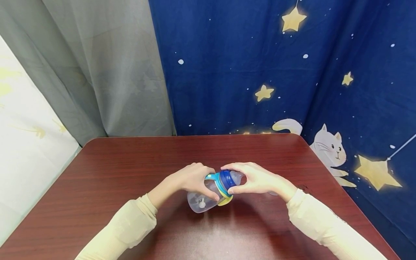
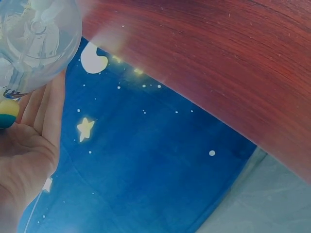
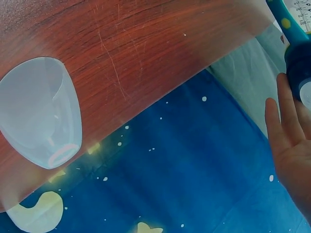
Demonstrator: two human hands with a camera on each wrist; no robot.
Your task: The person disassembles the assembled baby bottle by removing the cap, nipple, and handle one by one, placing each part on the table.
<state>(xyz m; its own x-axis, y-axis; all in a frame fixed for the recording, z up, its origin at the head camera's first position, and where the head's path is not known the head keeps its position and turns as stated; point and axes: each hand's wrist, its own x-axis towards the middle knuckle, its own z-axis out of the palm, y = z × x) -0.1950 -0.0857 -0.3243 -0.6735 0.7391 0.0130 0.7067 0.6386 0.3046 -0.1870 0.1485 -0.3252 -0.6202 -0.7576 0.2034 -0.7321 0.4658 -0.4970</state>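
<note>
A clear baby bottle (image 1: 199, 200) is held tilted over the table, its base toward the lower left and its teat (image 1: 237, 176) toward the upper right. My left hand (image 1: 194, 180) grips the body, thumb on the near side. My right hand (image 1: 254, 178) has thumb and fingers round the dark blue collar (image 1: 226, 179). Below the collar sits a turquoise and yellow handle ring (image 1: 225, 200). In the left wrist view, the bottle's rounded base (image 2: 46, 43) shows a weighted straw end inside. Print marks the bottle's side in the right wrist view.
A clear dome-shaped cap (image 3: 41, 114) stands on the dark red wooden table (image 1: 136, 159), mostly hidden behind the right wrist in the head view. Behind the table hang a grey curtain (image 1: 126, 68) and a blue star-patterned curtain (image 1: 221, 79).
</note>
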